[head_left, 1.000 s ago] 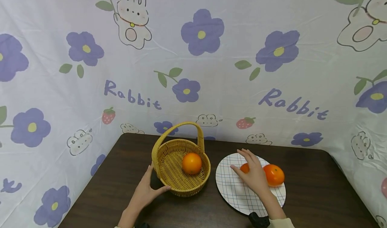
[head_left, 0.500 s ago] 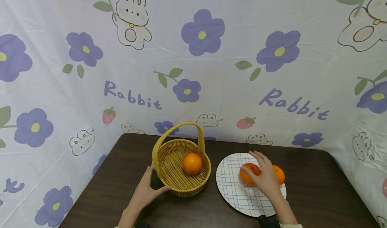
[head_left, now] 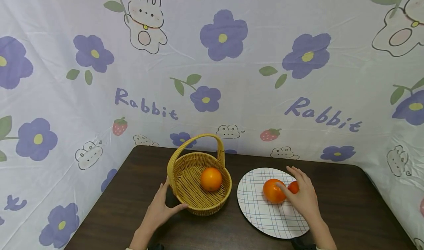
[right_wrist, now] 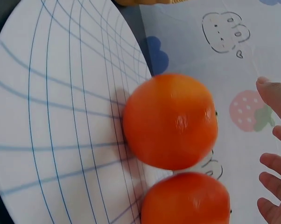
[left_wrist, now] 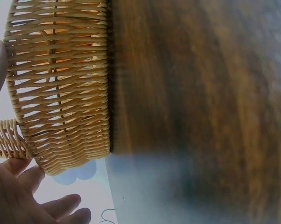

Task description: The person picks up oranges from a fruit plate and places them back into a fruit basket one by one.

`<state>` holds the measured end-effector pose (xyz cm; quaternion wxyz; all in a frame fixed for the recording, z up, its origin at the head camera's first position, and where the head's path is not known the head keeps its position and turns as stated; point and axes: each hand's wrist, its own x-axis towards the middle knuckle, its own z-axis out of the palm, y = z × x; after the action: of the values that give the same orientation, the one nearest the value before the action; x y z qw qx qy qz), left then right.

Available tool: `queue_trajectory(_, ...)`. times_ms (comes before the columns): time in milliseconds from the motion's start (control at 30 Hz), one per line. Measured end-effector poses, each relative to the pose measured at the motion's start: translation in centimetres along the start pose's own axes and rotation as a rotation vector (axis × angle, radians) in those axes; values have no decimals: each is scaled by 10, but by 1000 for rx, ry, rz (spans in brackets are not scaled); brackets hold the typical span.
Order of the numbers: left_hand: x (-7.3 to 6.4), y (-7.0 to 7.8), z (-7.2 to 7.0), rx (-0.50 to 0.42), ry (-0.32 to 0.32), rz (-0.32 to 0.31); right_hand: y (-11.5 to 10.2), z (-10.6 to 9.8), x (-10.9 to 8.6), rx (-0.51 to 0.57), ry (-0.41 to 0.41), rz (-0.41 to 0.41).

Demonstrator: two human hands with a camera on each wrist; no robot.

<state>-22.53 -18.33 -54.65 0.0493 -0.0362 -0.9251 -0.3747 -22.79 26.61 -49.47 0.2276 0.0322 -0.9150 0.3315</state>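
Observation:
In the head view a yellow wicker basket [head_left: 185, 200] with an arched handle stands left of centre, a round orange fruit [head_left: 211, 179] inside it. My left hand [head_left: 159, 209] touches its near left side, thumb at the front rim and fingers by the handle's base. Right of it lies a white plate [head_left: 255, 213] with a blue grid, bearing two glossy orange fruits; the left one [head_left: 273, 191] shows mostly, the right one [head_left: 293, 187] is partly behind my right hand [head_left: 303, 196]. That hand hovers over them, fingers spread; the right wrist view shows it apart from both fruits [right_wrist: 171, 121].
A dark wooden table [head_left: 132, 176] carries everything. Behind and at both sides hangs a white cloth [head_left: 238, 88] printed with purple flowers, rabbits and lettering. The basket and plate stand a short gap apart.
My right hand has moved right across the plate, from over the left fruit to over the right one, uncovering the left fruit. My left hand and the basket stay in place.

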Motion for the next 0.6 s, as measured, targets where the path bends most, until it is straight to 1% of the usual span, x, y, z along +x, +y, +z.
queue_trajectory(200, 0, 1, 0, 6, 0, -5, 10, -9, -2, -2, 2, 42)
queue_trajectory(367, 1, 1, -1, 16, -9, -6, 17, -14, -4, 0, 22, 55)
queue_trajectory(467, 0, 1, -1, 20, -13, -8, 21, -16, -5, -1, 29, 58)
queue_trajectory(600, 0, 0, 0, 21, -9, -6, 27, -16, -8, 23, 35, 69)
